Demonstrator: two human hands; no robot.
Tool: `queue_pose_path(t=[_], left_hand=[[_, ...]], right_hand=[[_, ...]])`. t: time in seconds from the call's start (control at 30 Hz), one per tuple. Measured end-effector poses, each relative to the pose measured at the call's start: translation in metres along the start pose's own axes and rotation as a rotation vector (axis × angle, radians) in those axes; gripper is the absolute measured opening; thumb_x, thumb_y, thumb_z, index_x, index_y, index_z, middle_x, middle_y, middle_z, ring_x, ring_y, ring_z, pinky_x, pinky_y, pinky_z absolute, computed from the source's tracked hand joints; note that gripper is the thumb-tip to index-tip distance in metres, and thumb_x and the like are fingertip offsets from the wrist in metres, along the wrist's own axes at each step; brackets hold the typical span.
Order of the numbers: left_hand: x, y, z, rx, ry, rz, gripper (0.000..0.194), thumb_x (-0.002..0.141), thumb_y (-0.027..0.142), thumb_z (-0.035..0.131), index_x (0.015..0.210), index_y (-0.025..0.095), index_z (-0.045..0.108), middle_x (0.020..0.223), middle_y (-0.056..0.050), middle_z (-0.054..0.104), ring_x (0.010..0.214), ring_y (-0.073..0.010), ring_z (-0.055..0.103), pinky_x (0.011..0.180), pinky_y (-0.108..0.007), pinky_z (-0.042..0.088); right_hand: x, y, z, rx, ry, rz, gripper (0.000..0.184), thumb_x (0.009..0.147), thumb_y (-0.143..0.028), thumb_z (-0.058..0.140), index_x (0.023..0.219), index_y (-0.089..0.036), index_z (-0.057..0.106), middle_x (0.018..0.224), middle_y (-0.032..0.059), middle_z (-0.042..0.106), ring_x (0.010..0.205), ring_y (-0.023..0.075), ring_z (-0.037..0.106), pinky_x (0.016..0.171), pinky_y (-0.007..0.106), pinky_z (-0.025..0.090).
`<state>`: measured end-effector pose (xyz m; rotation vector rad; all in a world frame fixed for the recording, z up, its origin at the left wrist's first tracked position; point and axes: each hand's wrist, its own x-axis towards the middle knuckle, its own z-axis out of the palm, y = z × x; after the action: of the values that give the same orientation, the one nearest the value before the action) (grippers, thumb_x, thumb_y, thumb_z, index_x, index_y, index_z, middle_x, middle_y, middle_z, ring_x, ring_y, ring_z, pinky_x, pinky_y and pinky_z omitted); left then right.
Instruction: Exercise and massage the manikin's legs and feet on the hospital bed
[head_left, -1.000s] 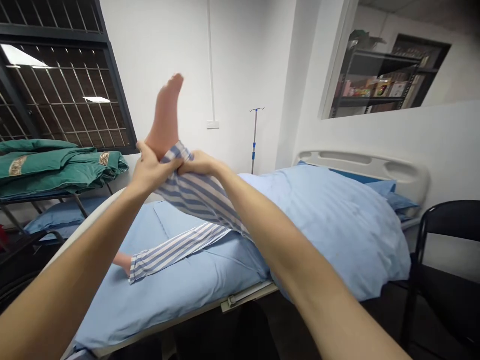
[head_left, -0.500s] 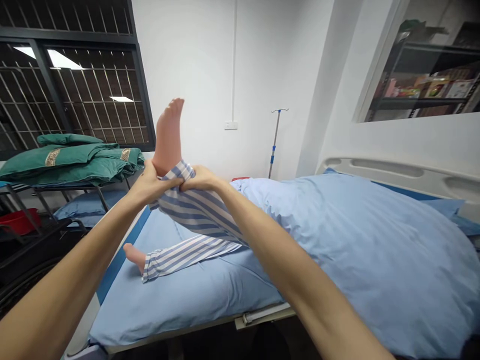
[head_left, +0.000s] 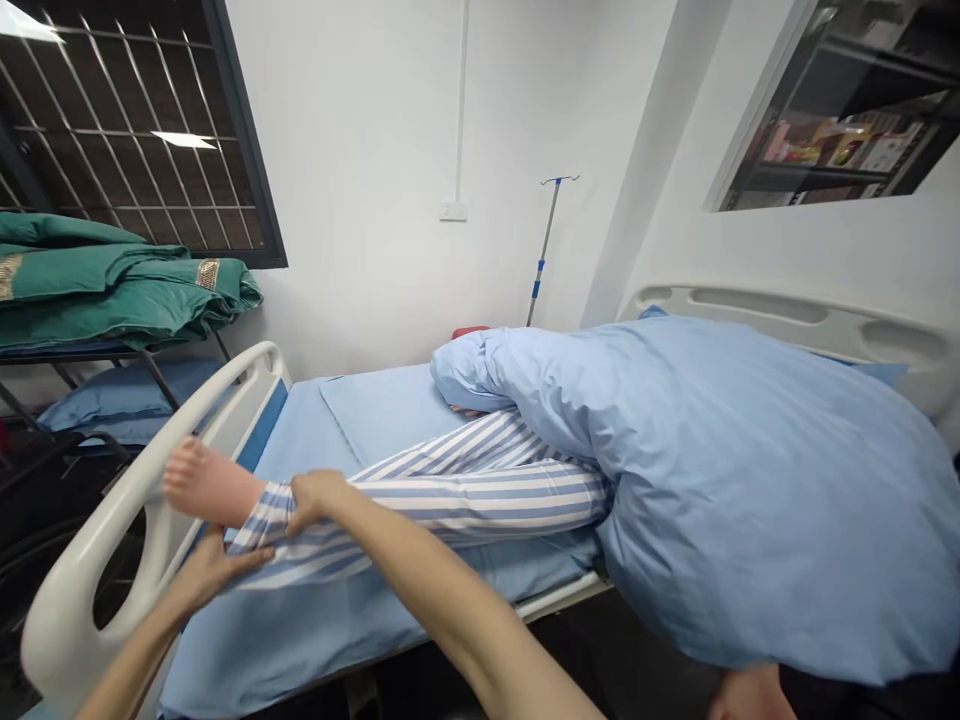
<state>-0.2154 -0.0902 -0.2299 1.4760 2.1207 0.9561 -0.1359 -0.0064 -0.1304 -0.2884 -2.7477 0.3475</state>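
A smooth, manikin-like leg [head_left: 315, 560] in blue-and-white striped trousers is lifted near the bed's front edge. Its bare foot [head_left: 214, 485] points left, over the footboard side. From below, my left hand [head_left: 210, 572] cups the ankle, thumb along the trouser cuff; its other fingers are partly hidden behind the leg. My right hand [head_left: 319, 498] is closed over the top of the lower leg, just above the cuff. The other striped leg [head_left: 442, 450] lies behind on the blue sheet [head_left: 375, 405], its foot out of sight behind the near leg and my hands.
A thick blue quilt [head_left: 712, 450] covers the upper body and hangs over the front edge. A skin-coloured part [head_left: 752, 692] shows beneath it. The white footboard [head_left: 67, 600] stands close at left. Behind are green bedding [head_left: 127, 290], an IV pole [head_left: 541, 250] and the headboard [head_left: 787, 305].
Both hands have brought the raised leg down and toward me, from high above the bed to its near edge. The foot has tipped from upright to pointing left. The view has shifted.
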Motion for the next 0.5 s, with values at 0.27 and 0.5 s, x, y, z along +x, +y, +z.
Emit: queue_pose_path(t=[0.27, 0.5], left_hand=[[-0.011, -0.137, 0.097, -0.087, -0.124, -0.190, 0.045, 0.055, 0.049, 0.060, 0.090, 0.020, 0.062, 0.097, -0.006, 0.071, 0.108, -0.0345, 0.057, 0.093, -0.041, 0.048], [-0.016, -0.165, 0.122, -0.068, -0.133, -0.263, 0.046, 0.056, 0.052, 0.056, 0.084, 0.016, 0.061, 0.092, -0.011, 0.072, 0.105, -0.0357, 0.059, 0.094, -0.042, 0.048]], right_hand=[[0.009, 0.034, 0.163, -0.499, -0.043, -0.599, 0.039, 0.087, -0.013, 0.027, 0.065, -0.027, 0.056, 0.091, -0.0022, 0.065, 0.101, 0.0158, 0.053, 0.094, 0.028, 0.035], [0.006, 0.030, 0.180, -0.347, -0.155, -0.554, 0.037, 0.088, -0.016, 0.030, 0.063, -0.028, 0.056, 0.100, -0.0065, 0.063, 0.111, 0.0114, 0.049, 0.101, 0.023, 0.030]])
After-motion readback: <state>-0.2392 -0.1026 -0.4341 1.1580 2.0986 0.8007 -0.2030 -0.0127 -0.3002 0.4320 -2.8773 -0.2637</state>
